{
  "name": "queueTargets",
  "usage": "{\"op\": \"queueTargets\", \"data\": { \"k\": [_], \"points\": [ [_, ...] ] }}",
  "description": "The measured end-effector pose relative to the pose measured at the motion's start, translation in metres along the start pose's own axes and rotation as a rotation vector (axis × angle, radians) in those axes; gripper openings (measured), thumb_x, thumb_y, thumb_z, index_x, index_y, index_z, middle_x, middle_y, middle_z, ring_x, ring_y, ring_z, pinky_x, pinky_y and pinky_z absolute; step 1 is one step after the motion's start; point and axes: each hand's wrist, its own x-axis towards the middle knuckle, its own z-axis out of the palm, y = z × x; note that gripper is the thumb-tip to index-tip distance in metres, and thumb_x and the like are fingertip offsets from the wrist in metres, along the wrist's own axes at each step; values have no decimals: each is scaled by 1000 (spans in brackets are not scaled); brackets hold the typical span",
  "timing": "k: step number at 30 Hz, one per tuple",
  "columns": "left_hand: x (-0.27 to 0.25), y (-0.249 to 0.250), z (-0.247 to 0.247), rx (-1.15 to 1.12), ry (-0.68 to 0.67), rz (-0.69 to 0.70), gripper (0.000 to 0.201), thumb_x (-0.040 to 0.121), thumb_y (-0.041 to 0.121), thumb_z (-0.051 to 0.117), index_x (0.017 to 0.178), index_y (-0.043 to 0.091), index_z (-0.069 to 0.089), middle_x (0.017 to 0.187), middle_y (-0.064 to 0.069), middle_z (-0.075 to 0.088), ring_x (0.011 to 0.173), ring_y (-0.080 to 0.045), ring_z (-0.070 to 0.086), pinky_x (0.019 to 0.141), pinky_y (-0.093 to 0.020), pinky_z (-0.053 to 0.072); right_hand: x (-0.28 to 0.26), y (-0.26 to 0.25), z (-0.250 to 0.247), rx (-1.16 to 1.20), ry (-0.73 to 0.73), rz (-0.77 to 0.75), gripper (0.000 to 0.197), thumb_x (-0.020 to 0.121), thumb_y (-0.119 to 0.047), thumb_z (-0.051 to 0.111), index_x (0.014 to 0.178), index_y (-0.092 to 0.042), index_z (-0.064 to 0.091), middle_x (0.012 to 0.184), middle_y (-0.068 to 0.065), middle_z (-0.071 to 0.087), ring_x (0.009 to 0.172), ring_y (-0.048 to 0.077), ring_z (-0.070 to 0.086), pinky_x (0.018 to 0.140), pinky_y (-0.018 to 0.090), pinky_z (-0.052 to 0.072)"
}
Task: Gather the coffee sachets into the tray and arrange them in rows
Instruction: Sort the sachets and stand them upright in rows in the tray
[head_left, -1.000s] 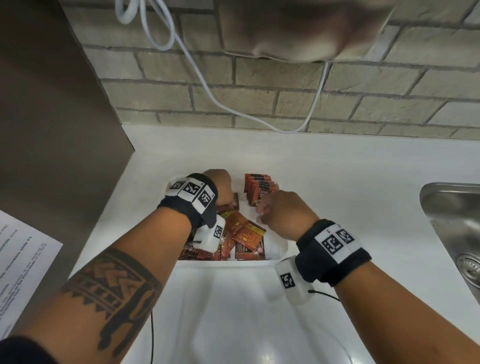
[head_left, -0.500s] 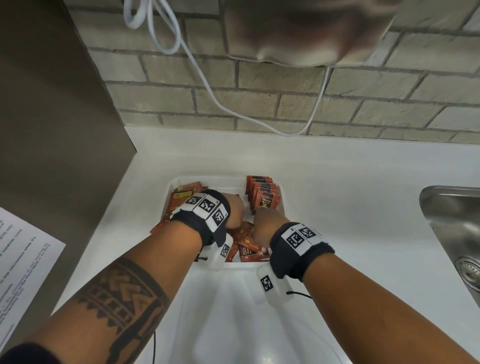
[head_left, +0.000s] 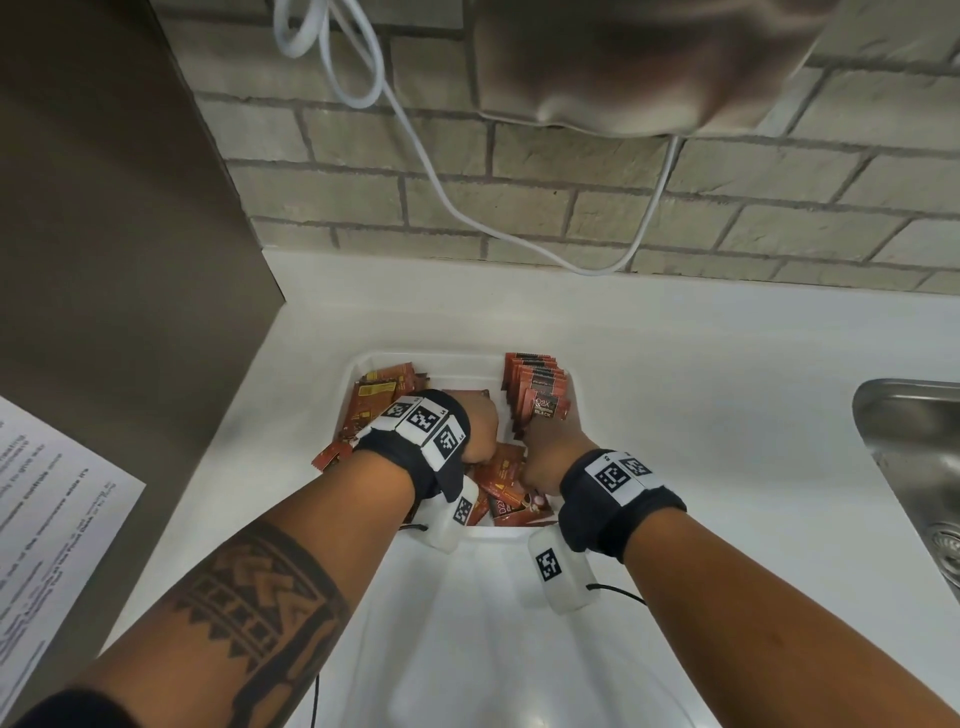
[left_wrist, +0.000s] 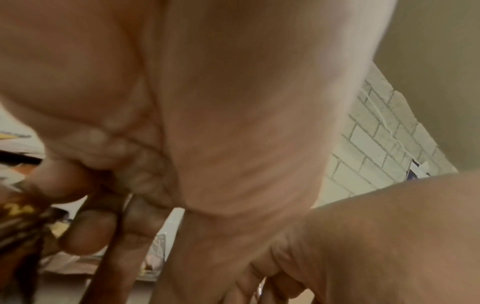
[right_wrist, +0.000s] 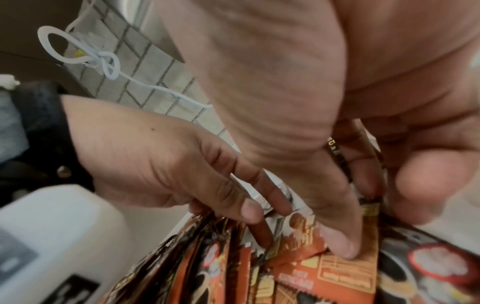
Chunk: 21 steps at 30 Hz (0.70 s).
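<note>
Both forearms bare. Left forearm (head_left: 249, 597) has dark geometric band tattoo: triangles, squares, zigzags. Each wrist wears black fabric wristband (head_left: 415, 447) with white panels printed with black square-code markers. White camera box (head_left: 563, 569) with code marker hangs under each wrist; thin black cable (head_left: 618, 591) runs from right box.

My wrists hide the middle of the tray (head_left: 575, 387). My left hand (left_wrist: 233, 102) fills its blurred view; the sink (head_left: 909, 447) is cut off.
</note>
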Motion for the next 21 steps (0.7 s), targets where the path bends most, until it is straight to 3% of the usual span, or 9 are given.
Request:
{"op": "queueTargets", "data": {
  "k": [2, 4, 6, 8, 10, 11, 15, 18, 21],
  "points": [
    [-1, 0, 0, -5, -1, 2, 35, 99, 14, 50, 131, 7, 63, 124, -7, 65, 99, -21, 60, 78, -27, 47, 1, 1, -1, -11, -18, -8, 43, 88, -13, 71, 129, -6, 59, 124, 10, 64, 114, 24, 60, 100, 32, 50],
    [-1, 2, -1, 6, -23, 13, 35, 100, 13, 48, 132, 6, 62, 122, -8, 66, 84, -18, 59, 68, -23, 47, 1, 2, -1, 13, -21, -8, 40, 91, -15, 67, 129, -6, 58, 122, 9, 64, 110, 23, 60, 94, 29, 50],
    [-3, 4, -2, 10, -41, 21, 34, 102, 12, 47, 131, 5, 62, 122, -11, 69, 72, -16, 58, 58, -22, 47, -1, 2, -1, 28, -32, -14, 33, 95, -17, 60, 127, -6, 58, 110, 7, 64, 95, 20, 58, 83, 26, 49],
    [-4, 5, -3, 11, -44, 33, 34, 102, 13, 46, 131, 5, 62, 123, -11, 69, 81, -18, 60, 68, -25, 48, -2, 2, 0, 32, -37, -9, 28, 98, -20, 56, 122, -5, 60, 95, 4, 61, 81, 17, 54, 73, 24, 47],
    [-5, 5, -3, -11, -49, 29, 33, 102, 12, 46, 130, 4, 63, 124, -12, 68, 87, -20, 58, 74, -28, 47, -2, 2, 1, 57, -32, 1, 28, 97, -25, 59, 118, -6, 61, 101, 7, 65, 83, 18, 56, 77, 26, 50],
    [-7, 4, -3, -22, -46, 29, 33, 102, 11, 46, 130, 3, 63, 122, -11, 68, 86, -20, 58, 74, -28, 48, -1, 2, 2, 55, -36, 4, 30, 96, -26, 62, 118, -7, 61, 101, 8, 65, 84, 19, 57, 76, 27, 50],
    [-11, 2, -2, -117, 29, 31, 31, 100, 13, 52, 128, 6, 64, 110, -4, 65, 85, -18, 58, 74, -28, 50, 2, -1, 5, -5, -45, 33, 21, 93, -29, 66, 102, -10, 63, 74, 0, 54, 66, 13, 51, 57, 22, 41],
    [-11, 5, -1, -130, -12, 39, 32, 101, 13, 47, 127, 5, 65, 127, -10, 66, 104, -25, 65, 79, -30, 50, 1, -1, 4, -25, -62, 37, 25, 93, -33, 67, 105, -10, 63, 79, 2, 58, 79, 17, 56, 71, 26, 46],
    [-11, 8, 0, -122, -28, 52, 33, 101, 12, 46, 126, 7, 66, 130, -10, 65, 114, -27, 63, 88, -32, 51, 0, 0, 5, 36, -64, 38, 41, 89, -31, 73, 122, -8, 60, 113, 7, 67, 99, 23, 63, 88, 30, 53]
  ]
}}
